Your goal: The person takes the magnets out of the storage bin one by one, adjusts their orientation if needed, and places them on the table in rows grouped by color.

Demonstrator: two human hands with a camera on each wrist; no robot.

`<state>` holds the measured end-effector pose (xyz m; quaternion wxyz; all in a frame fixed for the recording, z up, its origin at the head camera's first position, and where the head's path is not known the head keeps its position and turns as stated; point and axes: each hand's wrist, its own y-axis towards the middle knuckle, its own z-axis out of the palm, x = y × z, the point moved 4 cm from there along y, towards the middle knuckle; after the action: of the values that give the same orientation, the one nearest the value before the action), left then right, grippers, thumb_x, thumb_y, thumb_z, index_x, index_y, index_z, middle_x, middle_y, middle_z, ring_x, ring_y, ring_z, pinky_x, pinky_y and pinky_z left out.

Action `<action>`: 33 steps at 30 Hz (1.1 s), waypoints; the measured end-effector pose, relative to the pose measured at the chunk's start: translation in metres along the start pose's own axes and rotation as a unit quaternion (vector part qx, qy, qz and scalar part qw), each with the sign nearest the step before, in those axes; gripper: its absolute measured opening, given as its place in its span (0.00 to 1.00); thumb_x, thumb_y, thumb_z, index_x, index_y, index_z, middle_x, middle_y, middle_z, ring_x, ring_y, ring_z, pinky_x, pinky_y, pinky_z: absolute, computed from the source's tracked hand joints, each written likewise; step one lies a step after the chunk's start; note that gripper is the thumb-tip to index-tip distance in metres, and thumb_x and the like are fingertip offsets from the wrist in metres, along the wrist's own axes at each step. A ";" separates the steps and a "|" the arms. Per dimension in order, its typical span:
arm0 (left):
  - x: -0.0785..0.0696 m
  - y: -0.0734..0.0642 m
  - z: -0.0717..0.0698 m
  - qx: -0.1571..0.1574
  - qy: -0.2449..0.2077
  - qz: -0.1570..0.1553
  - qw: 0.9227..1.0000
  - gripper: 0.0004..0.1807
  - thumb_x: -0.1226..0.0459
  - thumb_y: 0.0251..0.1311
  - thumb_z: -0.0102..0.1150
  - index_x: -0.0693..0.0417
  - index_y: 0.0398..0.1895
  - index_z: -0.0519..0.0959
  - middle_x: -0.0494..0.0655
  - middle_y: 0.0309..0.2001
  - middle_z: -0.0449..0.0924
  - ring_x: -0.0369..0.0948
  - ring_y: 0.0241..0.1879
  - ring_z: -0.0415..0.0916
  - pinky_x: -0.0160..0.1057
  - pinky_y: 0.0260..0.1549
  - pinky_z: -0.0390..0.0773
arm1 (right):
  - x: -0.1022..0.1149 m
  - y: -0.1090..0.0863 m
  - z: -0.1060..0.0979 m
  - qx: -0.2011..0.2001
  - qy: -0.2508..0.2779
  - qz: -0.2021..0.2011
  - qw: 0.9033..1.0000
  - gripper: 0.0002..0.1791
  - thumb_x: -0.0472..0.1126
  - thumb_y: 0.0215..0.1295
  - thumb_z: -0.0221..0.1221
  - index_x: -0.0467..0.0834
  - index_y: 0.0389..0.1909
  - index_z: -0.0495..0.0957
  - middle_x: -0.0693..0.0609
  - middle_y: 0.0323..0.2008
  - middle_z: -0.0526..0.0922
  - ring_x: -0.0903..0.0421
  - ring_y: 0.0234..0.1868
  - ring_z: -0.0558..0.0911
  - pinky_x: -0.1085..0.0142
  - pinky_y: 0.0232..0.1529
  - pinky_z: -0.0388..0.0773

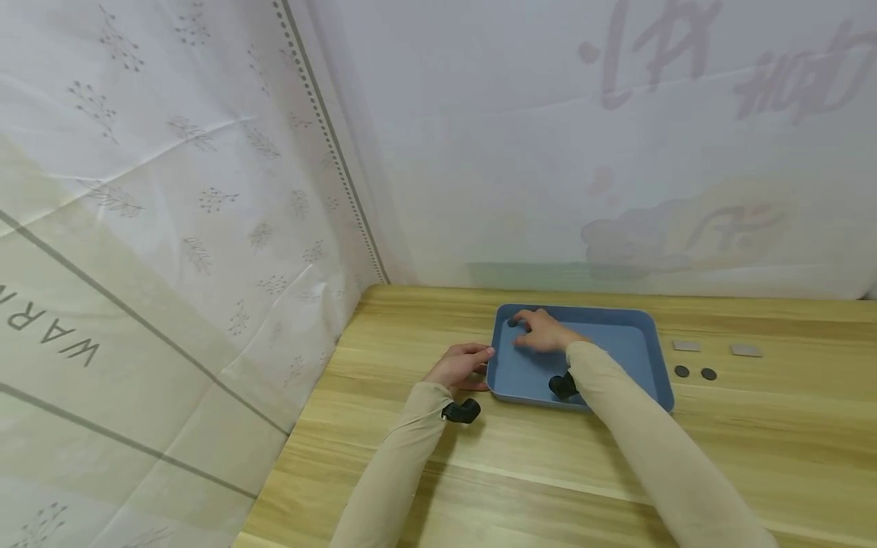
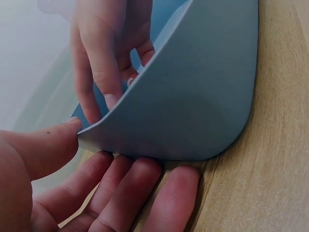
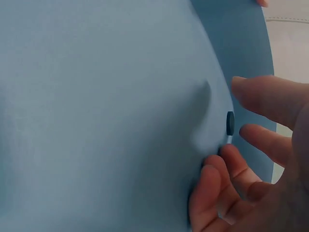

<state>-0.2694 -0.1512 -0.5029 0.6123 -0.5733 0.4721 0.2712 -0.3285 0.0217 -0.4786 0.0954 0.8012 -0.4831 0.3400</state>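
A shallow blue tray (image 1: 620, 352) lies on the wooden table. My left hand (image 1: 460, 367) holds its left side; in the left wrist view the thumb is on the rim and the other fingers are curled against the lower edge. Over the tray's far left corner reaches my right hand (image 1: 546, 332). A small dark disc (image 3: 230, 123) is at the tray's edge there, between the thumb and forefinger, which stand apart from it. The right hand's other fingers bend down to the tray floor in the right wrist view.
To the right of the tray lie two dark discs (image 1: 681, 371) and two flat grey rectangular pieces (image 1: 687, 345). A patterned white cloth (image 1: 479, 152) hangs behind the table (image 1: 521, 472) and along its left side. Each wrist carries a black camera.
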 end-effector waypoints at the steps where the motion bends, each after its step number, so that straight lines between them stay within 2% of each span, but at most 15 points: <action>1: -0.001 0.000 0.001 -0.001 -0.001 -0.001 1.000 0.23 0.52 0.57 0.56 0.53 0.53 0.73 0.51 0.40 0.77 0.42 0.38 0.76 0.40 0.30 0.80 | -0.002 0.000 0.000 -0.002 -0.003 0.002 1.000 0.29 0.45 0.60 0.55 0.39 0.61 0.62 0.34 0.53 0.67 0.42 0.53 0.69 0.51 0.50 0.69; 5: -0.002 0.000 0.002 -0.006 -0.005 -0.006 1.000 0.21 0.53 0.57 0.55 0.52 0.52 0.73 0.52 0.40 0.77 0.42 0.37 0.76 0.40 0.29 0.80 | -0.004 0.001 0.001 -0.004 -0.002 0.017 1.000 0.31 0.45 0.60 0.55 0.41 0.63 0.60 0.36 0.51 0.66 0.44 0.50 0.69 0.51 0.47 0.68; 16: -0.001 0.003 0.002 -0.007 -0.002 -0.010 1.000 0.21 0.54 0.59 0.54 0.53 0.53 0.73 0.52 0.40 0.77 0.42 0.36 0.76 0.40 0.28 0.80 | 0.000 0.000 0.005 0.008 -0.020 0.062 0.998 0.31 0.48 0.62 0.53 0.47 0.65 0.58 0.34 0.58 0.57 0.40 0.52 0.69 0.46 0.48 0.67; 26: 0.002 0.004 0.002 -0.011 -0.001 -0.006 1.000 0.21 0.54 0.59 0.54 0.53 0.53 0.73 0.52 0.41 0.77 0.42 0.37 0.75 0.39 0.27 0.79 | 0.000 0.001 0.010 -0.008 -0.030 0.068 0.997 0.29 0.48 0.62 0.53 0.48 0.64 0.59 0.37 0.56 0.60 0.43 0.50 0.69 0.49 0.46 0.68; 33: 0.003 0.004 0.002 -0.009 -0.005 -0.004 1.000 0.21 0.54 0.58 0.55 0.54 0.52 0.74 0.53 0.41 0.77 0.42 0.36 0.77 0.40 0.28 0.80 | 0.001 0.000 0.008 -0.014 -0.031 0.054 0.998 0.26 0.46 0.62 0.53 0.46 0.61 0.63 0.35 0.55 0.62 0.43 0.49 0.70 0.50 0.45 0.68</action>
<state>-0.2714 -0.1494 -0.5072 0.6104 -0.5792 0.4644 0.2762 -0.3249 0.0172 -0.4842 0.0729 0.7829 -0.5329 0.3128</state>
